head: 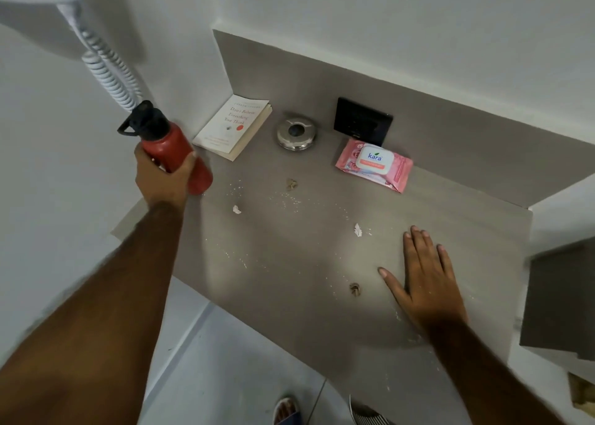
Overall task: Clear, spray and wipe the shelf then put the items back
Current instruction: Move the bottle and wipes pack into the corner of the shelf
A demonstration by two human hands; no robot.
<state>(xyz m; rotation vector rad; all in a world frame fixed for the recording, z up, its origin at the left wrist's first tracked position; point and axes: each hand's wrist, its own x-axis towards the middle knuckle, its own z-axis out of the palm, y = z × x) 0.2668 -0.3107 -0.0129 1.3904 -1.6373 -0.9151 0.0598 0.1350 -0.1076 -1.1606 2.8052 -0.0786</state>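
Your left hand [162, 179] has its grip clamped on the red bottle [175, 149].
The bottle tilts at the shelf's [289, 247] left edge beside the book [232, 127]; your right hand [425, 276] lies flat, fingers spread, on the shelf.

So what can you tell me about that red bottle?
The red bottle has a smooth, matte body that looks like metal, and a black screw lid with a loop handle. The lid is on. It is tilted, top leaning up and to the left, at the left end of the grey shelf, next to the book. The left hand wraps around its middle; whether its base touches the shelf is unclear.
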